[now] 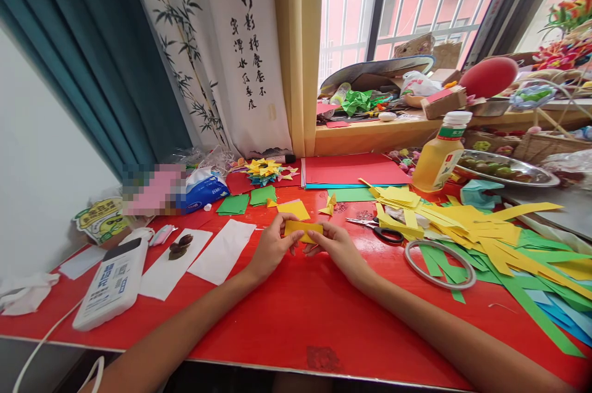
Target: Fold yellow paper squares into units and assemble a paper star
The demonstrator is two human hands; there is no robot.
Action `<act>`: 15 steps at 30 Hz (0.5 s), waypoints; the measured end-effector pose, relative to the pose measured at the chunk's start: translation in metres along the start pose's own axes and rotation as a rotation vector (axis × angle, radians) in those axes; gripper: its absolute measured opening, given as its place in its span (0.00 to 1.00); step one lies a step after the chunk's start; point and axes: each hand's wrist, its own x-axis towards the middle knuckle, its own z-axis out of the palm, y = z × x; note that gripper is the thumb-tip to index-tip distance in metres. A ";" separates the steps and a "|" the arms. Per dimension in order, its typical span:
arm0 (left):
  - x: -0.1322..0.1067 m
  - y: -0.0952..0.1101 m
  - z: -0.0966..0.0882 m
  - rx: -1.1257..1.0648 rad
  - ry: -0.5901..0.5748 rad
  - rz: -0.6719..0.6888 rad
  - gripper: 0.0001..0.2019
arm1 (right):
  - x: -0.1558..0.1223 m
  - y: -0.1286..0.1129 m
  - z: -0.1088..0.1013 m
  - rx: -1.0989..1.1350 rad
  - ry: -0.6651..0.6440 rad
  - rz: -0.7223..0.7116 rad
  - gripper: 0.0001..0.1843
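Note:
A small yellow piece of paper [303, 231], seemingly folded to a rectangle, is held level above the red table [277, 325]. My left hand [275, 242] pinches its left end, thumb on top. At the right end my right hand [335, 245] grips it the same way, with the fingers partly hidden beneath. Just behind the hands lie a yellow paper square [296, 210] and a small folded yellow paper piece [329, 204]. Black-handled scissors [387, 234] rest to the right of my right hand.
Yellow and green paper strips [490, 239] and a tape roll [439, 264] cover the right side. A juice bottle [439, 155] stands behind them. Red sheets [354, 169] lie at the back. Left are white papers [222, 251] and a white device [111, 282] with a cable.

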 end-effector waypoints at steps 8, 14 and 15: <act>-0.002 0.010 -0.002 0.167 -0.010 0.033 0.09 | -0.001 0.004 -0.001 -0.045 0.008 0.013 0.12; -0.004 0.015 0.000 0.291 -0.052 0.082 0.08 | 0.000 0.004 -0.004 -0.010 0.128 -0.002 0.13; -0.005 0.015 0.000 0.301 -0.066 0.086 0.08 | 0.000 0.004 -0.005 -0.008 0.139 -0.006 0.13</act>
